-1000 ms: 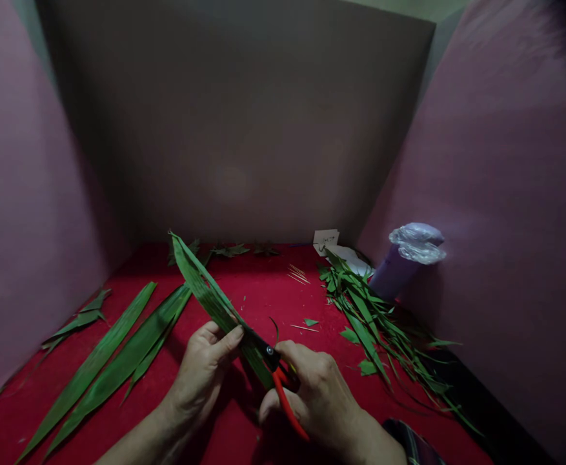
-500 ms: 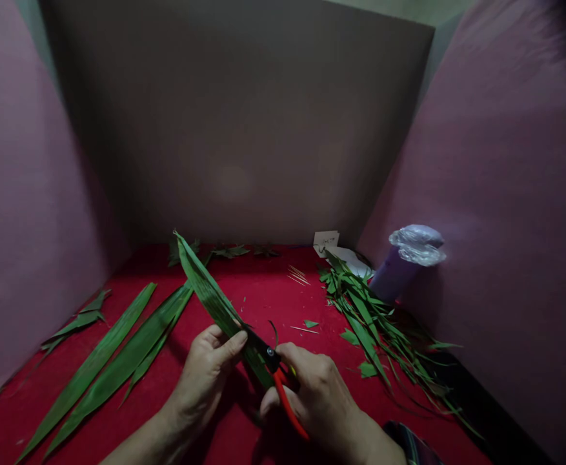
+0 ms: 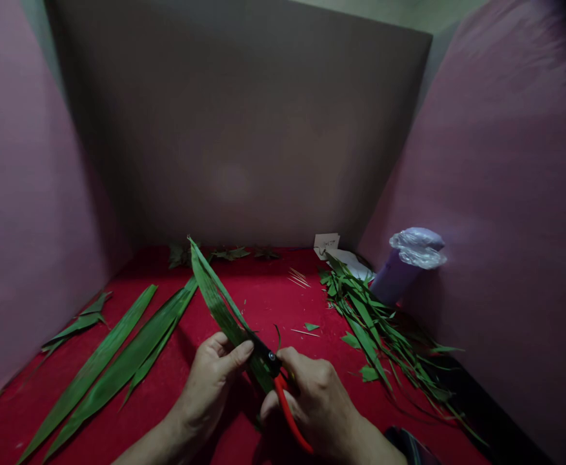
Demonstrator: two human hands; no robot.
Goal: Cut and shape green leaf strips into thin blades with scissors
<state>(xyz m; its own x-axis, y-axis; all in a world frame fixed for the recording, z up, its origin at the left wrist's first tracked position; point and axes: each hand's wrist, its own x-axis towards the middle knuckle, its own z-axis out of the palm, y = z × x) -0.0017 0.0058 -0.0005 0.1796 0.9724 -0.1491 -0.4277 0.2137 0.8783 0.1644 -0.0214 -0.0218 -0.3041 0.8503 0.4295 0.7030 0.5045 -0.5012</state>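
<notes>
Between thumb and fingers, my left hand (image 3: 215, 374) pinches a long green leaf (image 3: 215, 290) that slants up and away to the left. A narrow strip along its right side stands apart from the rest. My right hand (image 3: 316, 387) grips a pair of scissors (image 3: 286, 400) with red handles and dark blades. The blades lie along the leaf, just right of my left thumb, and partly hide behind it. A thin curled sliver of leaf (image 3: 277, 334) sticks up near the scissors' pivot.
Two long leaves (image 3: 118, 361) lie at left on the red cloth (image 3: 263, 297). Cut leaf strips (image 3: 370, 323) heap up at right, before a purple cylinder (image 3: 399, 274) topped with clear plastic. Several toothpicks (image 3: 299, 278), a white card (image 3: 326, 243) and small leaf shapes (image 3: 232, 253) are farther back.
The leaf, with both hands and the scissors, has shifted slightly right and down. The gap between the narrow strip and the leaf looks wider.
</notes>
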